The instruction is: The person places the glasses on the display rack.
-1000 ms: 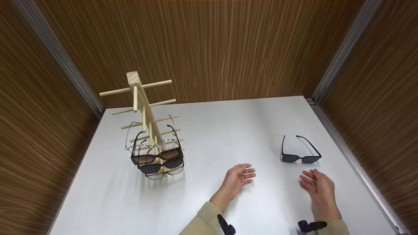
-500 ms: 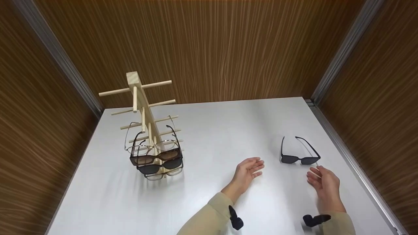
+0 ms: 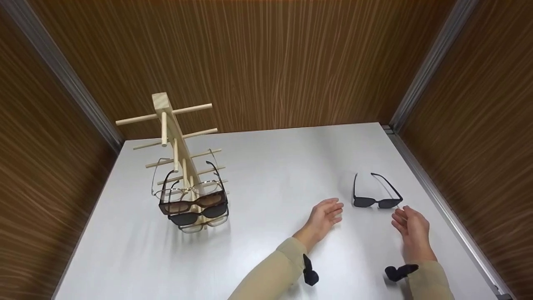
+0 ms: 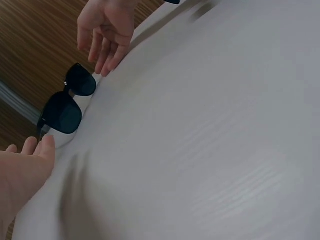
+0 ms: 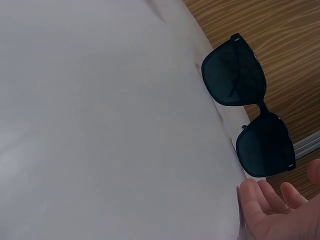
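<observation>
Black sunglasses (image 3: 376, 203) rest on the white table at the right, temples unfolded and pointing to the back. My left hand (image 3: 325, 217) is to their left and a little nearer, fingers loosely bent, holding nothing. Just in front of their right end is my right hand (image 3: 411, 227), also holding nothing; in the right wrist view its fingertips (image 5: 248, 187) come close to the lower lens of the sunglasses (image 5: 234, 75), and I cannot tell whether they touch. The left wrist view shows the sunglasses (image 4: 62, 112) between both hands.
A wooden eyewear stand (image 3: 175, 129) with side pegs is at the left. On its lower pegs hang several glasses, including brown-tinted sunglasses (image 3: 177, 207) and dark-lensed sunglasses (image 3: 185, 218). Wood-grain panels (image 3: 258, 62) enclose the white table (image 3: 270, 166) at the back and sides.
My left hand has moved right and slightly forward toward the sunglasses. My right hand has shifted slightly right and forward. The view has turned a little; the sunglasses stay in place.
</observation>
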Demonstrator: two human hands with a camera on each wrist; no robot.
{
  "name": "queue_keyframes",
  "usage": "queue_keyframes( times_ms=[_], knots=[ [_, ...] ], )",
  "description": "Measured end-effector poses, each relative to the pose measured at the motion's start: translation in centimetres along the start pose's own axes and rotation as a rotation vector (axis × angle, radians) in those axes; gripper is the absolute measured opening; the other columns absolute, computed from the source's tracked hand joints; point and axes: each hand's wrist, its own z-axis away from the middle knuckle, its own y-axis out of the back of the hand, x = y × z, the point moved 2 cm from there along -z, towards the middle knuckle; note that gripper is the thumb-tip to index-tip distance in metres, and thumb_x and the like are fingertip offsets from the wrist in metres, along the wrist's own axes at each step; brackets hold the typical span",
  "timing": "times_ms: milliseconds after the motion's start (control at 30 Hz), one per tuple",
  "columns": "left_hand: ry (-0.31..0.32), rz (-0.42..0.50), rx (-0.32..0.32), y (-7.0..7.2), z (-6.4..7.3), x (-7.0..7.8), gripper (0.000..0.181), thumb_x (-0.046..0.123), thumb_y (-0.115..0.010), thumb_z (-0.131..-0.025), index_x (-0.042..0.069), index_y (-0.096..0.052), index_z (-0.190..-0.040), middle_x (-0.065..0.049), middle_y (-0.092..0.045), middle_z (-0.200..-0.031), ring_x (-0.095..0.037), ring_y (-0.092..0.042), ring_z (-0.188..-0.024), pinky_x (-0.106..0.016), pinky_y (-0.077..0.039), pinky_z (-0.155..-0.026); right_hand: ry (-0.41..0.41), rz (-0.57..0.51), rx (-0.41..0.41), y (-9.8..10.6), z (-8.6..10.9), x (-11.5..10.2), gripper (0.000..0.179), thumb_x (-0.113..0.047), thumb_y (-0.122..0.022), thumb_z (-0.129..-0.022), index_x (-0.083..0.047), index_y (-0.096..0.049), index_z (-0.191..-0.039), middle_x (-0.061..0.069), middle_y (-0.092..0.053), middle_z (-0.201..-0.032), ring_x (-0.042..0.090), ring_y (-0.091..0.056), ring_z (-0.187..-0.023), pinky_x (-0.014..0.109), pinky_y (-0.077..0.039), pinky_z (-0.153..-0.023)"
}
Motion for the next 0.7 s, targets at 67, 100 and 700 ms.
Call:
queue_keyframes(
  times_ms=[67, 100, 700],
  knots=[
    [0.007, -0.008, 0.017, -0.1, -0.5, -0.2, 0.04, 0.012, -0.048, -0.093, -0.008, -0.044, -0.127, -0.028, -0.048, -0.128, -0.04, -0.037, -0.127, -0.05, -0.031, -0.103, 0.005, 0.004, -0.009, -0.1, -0.1, -0.1, 0.066, -0.036, -0.054, -0.093, -0.011, -0.023, -0.146, 0.003, -0.048, -0.125, 0.015, -0.049, -0.116, 0.027, -0.039, -0.099],
    [0.009, -0.015, 0.028, -0.2, -0.7, -0.3, 0.04, 0.013, -0.048, -0.094, -0.007, -0.043, -0.128, -0.027, -0.049, -0.127, -0.04, -0.037, -0.127, -0.05, -0.032, -0.102, 0.006, 0.001, -0.014, -0.1, -0.2, -0.1, 0.067, -0.037, -0.055, -0.093, -0.011, -0.023, -0.146, 0.003, -0.047, -0.125, 0.015, -0.049, -0.117, 0.027, -0.038, -0.099],
    [0.106, -0.171, 0.008, -2.6, -3.0, -1.1, 0.067, 0.03, -0.052, -0.094, -0.012, -0.025, -0.139, -0.028, -0.025, -0.144, -0.041, -0.014, -0.136, -0.052, -0.019, -0.108, 0.004, -0.017, -0.104, -0.1, -1.2, -0.7, 0.053, -0.035, -0.056, -0.092, -0.013, -0.036, -0.137, 0.0, -0.053, -0.112, 0.012, -0.052, -0.107, 0.026, -0.042, -0.095]
  ],
)
